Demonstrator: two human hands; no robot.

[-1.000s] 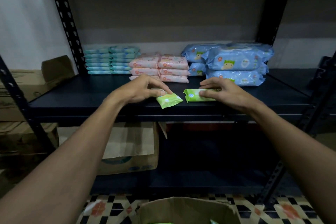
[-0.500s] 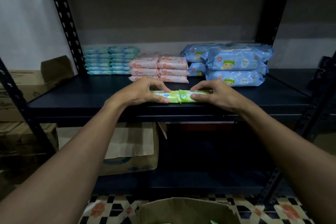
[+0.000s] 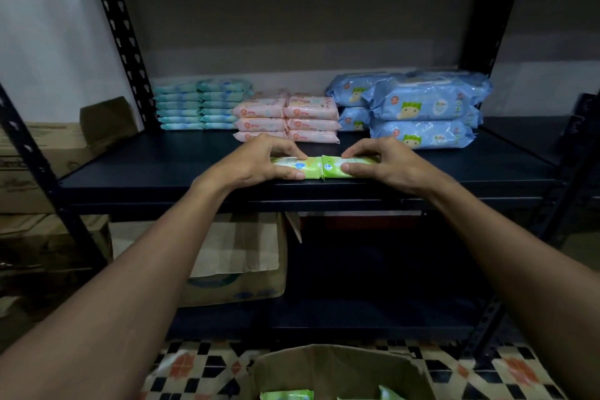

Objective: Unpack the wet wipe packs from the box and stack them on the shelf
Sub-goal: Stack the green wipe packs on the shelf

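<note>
Two small green wet wipe packs lie end to end near the front edge of the dark shelf. My left hand pinches the left green pack between thumb and fingers. My right hand pinches the right green pack the same way. The packs touch at their inner ends. At the bottom of the view stands the open cardboard box, with more green packs showing inside.
Behind my hands stand stacks of teal packs, pink packs and large blue packs. Cardboard boxes sit on the lower shelf and at the left. Black uprights frame the shelf. The floor is patterned tile.
A second ago the two green packs lay apart and tilted. My hands have brought them together, flat and in line, and shifted them slightly back on the shelf.
</note>
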